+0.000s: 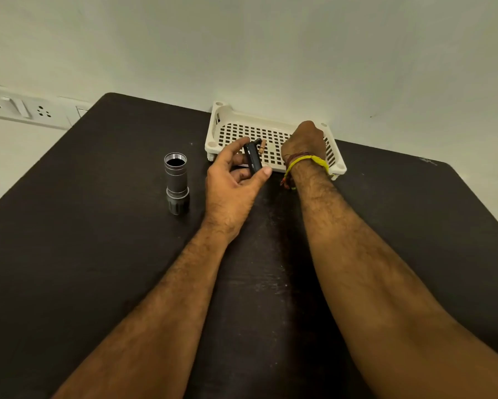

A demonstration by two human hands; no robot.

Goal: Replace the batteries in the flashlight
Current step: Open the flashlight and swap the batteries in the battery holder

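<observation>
You are pinching the black battery holder [253,156] between thumb and fingers of your left hand [232,180] at frame centre, keeping it free for loading. Your right hand [305,142] is reaching into the white basket [270,131] just right of it; its fingers are hidden, so I cannot tell their grip. The flashlight [176,185] is standing open-ended upward, left of centre, ready to receive it.

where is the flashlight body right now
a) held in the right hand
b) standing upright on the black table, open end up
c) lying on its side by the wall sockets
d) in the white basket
b: the flashlight body stands alone on the black table, open threaded end up, left of the left hand.
</observation>
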